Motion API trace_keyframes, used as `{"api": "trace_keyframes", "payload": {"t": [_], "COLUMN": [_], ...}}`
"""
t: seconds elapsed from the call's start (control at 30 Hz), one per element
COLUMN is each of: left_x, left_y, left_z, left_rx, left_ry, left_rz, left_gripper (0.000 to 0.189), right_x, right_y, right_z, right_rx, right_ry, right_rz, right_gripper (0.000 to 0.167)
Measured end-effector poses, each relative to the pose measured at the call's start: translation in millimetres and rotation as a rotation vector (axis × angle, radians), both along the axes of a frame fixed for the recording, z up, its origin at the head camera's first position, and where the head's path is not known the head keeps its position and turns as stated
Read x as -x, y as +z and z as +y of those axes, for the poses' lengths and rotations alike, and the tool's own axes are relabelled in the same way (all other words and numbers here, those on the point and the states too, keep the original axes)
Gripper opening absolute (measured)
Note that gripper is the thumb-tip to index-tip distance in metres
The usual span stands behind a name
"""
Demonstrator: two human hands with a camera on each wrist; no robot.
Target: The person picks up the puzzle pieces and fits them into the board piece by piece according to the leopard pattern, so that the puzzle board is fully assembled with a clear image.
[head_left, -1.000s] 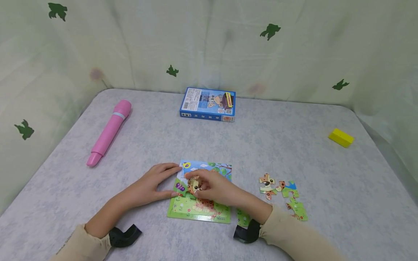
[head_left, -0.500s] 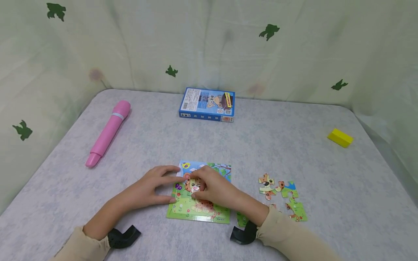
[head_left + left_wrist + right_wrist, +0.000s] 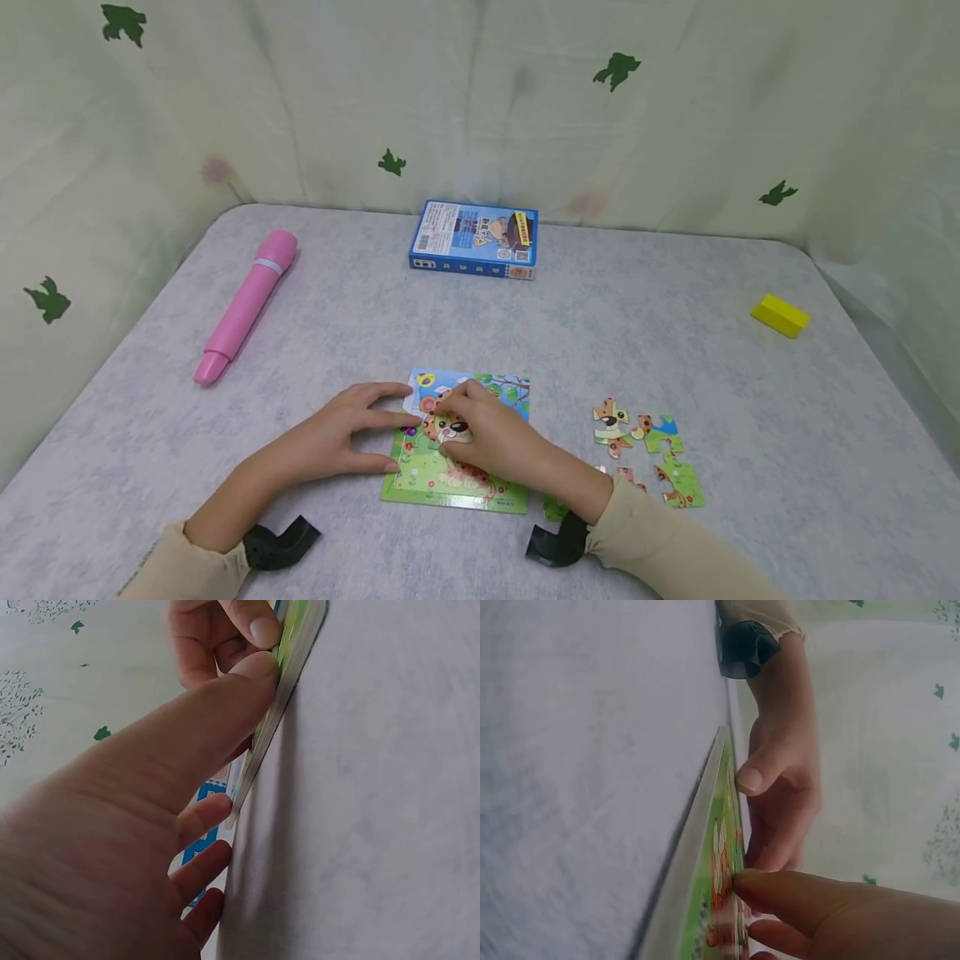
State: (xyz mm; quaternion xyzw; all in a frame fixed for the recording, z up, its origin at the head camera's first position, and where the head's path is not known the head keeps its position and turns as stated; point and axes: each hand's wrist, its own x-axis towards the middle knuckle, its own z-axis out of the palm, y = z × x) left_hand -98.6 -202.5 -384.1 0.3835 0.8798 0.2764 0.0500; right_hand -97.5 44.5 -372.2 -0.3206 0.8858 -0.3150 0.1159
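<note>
A jigsaw puzzle board (image 3: 450, 497) with a spotted cartoon leopard lies flat near the front of the table. My right hand (image 3: 491, 433) is over its middle, thumb and index finger pinching a puzzle piece (image 3: 452, 428) with the leopard's face, down at the board's surface. The right palm and fingers hide part of the picture. Along the board's left edge rests my left hand (image 3: 337, 437), fingers spread and thumb apart. In the left wrist view the left thumb (image 3: 259, 669) touches the board's green border. Several loose puzzle pieces (image 3: 681, 482) lie right of the board, some partly behind the right forearm.
A blue box (image 3: 474, 239) lies at the back of the table. To the left is a pink microphone-shaped object (image 3: 247, 304), and a yellow block (image 3: 781, 316) sits at the far right. A patterned curtain (image 3: 465, 100) hangs behind the table.
My right hand has lowered the face piece, first tilted, flat into the picture. The left fingers have shifted slightly toward me along the board's left edge.
</note>
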Motion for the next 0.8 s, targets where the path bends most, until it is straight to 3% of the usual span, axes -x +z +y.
{"api": "trace_keyframes", "payload": {"t": [0.17, 0.3, 0.47, 0.6, 0.7, 0.8], "left_x": [-0.3, -0.2, 0.0, -0.2, 0.0, 0.2], "left_y": [-0.4, 0.0, 0.7, 0.6, 0.2, -0.3], "left_z": [-0.8, -1.0, -0.7, -0.9, -0.9, -0.5], "left_rx": [-0.008, -0.010, -0.001, -0.001, -0.004, -0.006], "left_ry": [0.001, 0.004, 0.017, 0.022, 0.021, 0.022], "left_rz": [0.007, 0.007, -0.003, -0.009, -0.012, -0.017], "left_gripper": [0.048, 0.049, 0.049, 0.049, 0.049, 0.049], "right_x": [-1.1, -5.4, -14.3, -20.1, -21.9, -21.9], "right_y": [9.1, 22.2, 36.1, 43.4, 42.1, 34.9], "right_z": [6, 21, 53, 83, 105, 126], "right_rx": [0.041, 0.161, 0.298, 0.344, 0.350, 0.328], "right_ry": [0.019, 0.003, -0.065, -0.128, -0.172, -0.233], "right_rz": [-0.109, -0.147, -0.010, 0.137, 0.220, 0.235], "right_gripper": [0.046, 0.049, 0.051, 0.055, 0.058, 0.059]}}
